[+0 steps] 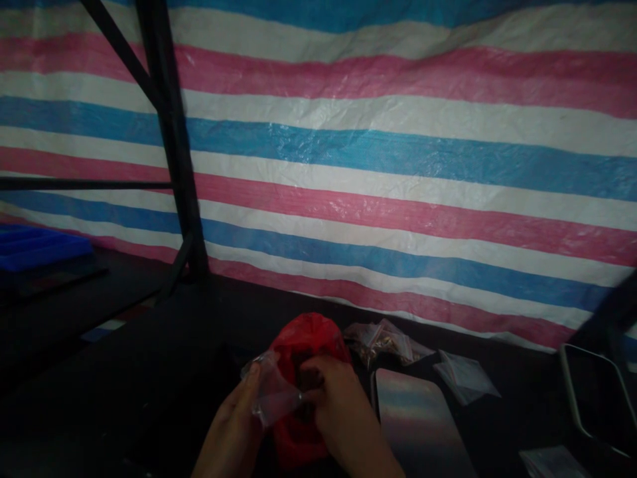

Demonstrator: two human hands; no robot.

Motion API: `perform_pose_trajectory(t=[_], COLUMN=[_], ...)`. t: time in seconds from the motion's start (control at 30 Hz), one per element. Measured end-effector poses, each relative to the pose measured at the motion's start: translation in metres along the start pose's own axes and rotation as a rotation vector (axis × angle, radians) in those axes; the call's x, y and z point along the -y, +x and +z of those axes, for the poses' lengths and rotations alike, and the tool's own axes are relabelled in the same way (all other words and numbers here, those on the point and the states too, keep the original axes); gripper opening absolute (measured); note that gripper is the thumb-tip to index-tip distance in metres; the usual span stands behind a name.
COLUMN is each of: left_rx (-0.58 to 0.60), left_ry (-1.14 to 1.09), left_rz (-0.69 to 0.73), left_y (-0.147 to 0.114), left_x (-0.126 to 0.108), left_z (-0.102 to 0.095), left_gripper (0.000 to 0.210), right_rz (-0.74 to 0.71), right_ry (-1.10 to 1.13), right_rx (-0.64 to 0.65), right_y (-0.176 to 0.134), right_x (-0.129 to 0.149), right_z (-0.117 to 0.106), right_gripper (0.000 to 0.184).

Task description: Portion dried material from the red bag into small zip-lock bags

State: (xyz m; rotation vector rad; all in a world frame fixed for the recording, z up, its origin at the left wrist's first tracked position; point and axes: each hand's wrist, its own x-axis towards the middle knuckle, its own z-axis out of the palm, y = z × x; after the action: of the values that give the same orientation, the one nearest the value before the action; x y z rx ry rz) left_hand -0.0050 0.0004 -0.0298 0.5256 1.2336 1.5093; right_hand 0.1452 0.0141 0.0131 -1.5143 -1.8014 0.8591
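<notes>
My left hand (233, 418) is closed on a small clear plastic bag (273, 395), thumb near its upper edge. The bag's right edge reaches close to my right thumb; I cannot tell whether they touch. My right hand (338, 405) is over the mouth of a red plastic bag (313, 328), its fingers curled toward dark contents inside. What those fingers hold is hidden in shadow. Beside my right hand lies a flat silvery device with a shiny top (418, 411), its lower part cut off by the frame.
Filled clear bags (381, 342) with brownish small pieces lie behind the silvery device. Flat clear bags (465, 375) lie to its right, with more (552, 461) nearer. A dark-faced, pale-rimmed object (597, 398) stands far right. A blue tray (42, 245) and black frame post (172, 133) are left.
</notes>
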Motion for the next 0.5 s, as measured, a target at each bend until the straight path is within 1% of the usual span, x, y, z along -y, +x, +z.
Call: perform_pose_trajectory(t=[0.03, 0.1, 0.17, 0.23, 0.3, 0.33, 0.37, 0.43, 0.5], left_rx=[0.031, 0.050, 0.017, 0.041, 0.089, 0.111, 0.106, 0.049, -0.027], left_ry=[0.036, 0.137, 0.245, 0.330, 0.432, 0.493, 0.549, 0.661, 0.770], left_rz=[0.001, 0.037, 0.125, 0.218, 0.338, 0.423, 0.519, 0.699, 0.834], left_y=[-0.001, -0.002, -0.003, 0.000, 0.005, 0.009, 0.011, 0.016, 0.016], left_x=[-0.002, -0.007, -0.011, -0.009, -0.002, 0.002, 0.008, 0.017, 0.023], left_z=[-0.001, -0.005, -0.009, -0.014, -0.021, -0.024, -0.027, -0.032, -0.033], left_gripper=[0.066, 0.072, 0.077, 0.076, 0.067, 0.059, 0.052, 0.044, 0.039], right_rz=[-0.011, -0.021, -0.024, -0.036, -0.053, -0.065, -0.076, -0.088, -0.119], right_ry=[0.042, 0.139, 0.253, 0.360, 0.439, 0.471, 0.496, 0.534, 0.555], right_rx=[0.000, -0.007, -0.003, 0.014, 0.022, 0.022, 0.020, 0.015, 0.011], right_y=[0.001, 0.002, 0.004, 0.005, 0.004, 0.004, 0.003, -0.001, -0.005], right_x=[-0.001, -0.003, -0.006, -0.008, -0.008, -0.007, -0.006, 0.000, 0.010], right_z=[0.001, 0.002, 0.000, -0.005, -0.012, -0.016, -0.019, -0.024, -0.028], right_gripper=[0.048, 0.048, 0.046, 0.041, 0.037, 0.035, 0.034, 0.036, 0.040])
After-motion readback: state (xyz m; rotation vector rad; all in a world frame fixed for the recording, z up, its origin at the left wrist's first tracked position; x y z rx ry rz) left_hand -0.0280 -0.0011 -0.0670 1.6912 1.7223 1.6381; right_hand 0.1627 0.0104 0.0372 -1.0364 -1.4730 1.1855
